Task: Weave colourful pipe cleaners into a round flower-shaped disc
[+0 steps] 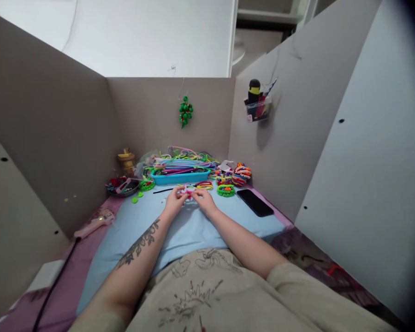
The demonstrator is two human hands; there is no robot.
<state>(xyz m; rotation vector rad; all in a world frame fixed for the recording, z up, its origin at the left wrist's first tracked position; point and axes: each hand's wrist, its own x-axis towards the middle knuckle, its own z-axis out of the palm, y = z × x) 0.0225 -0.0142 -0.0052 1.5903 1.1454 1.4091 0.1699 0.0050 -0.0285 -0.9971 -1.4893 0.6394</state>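
Both hands meet over the middle of the cloth-covered desk (pixel 131 226), where a small pink-and-white piece (pixel 188 189) sits between them. The left hand (pixel 174 201) has its grip closed on the near left side of this piece, fingers bent over it; the right hand (pixel 204 200) pinches it from the other side, so each grip is clamped on the same thing. Its exact shape is too small to make out. Just beyond the fingers lie some red and yellow strands (pixel 203 185), and a thin black stick (pixel 162 190) points toward the left hand. A blue tray (pixel 181 179) heaped with coloured stems (pixel 185 163) stands behind. To the right are a green ring-shaped piece (pixel 226 191) and a dark phone (pixel 256 203) lying flat. On the left, two green discs (pixel 134 200) rest near a dark bowl (pixel 133 188), while a pink glue gun (pixel 94 225) lies nearer the person.
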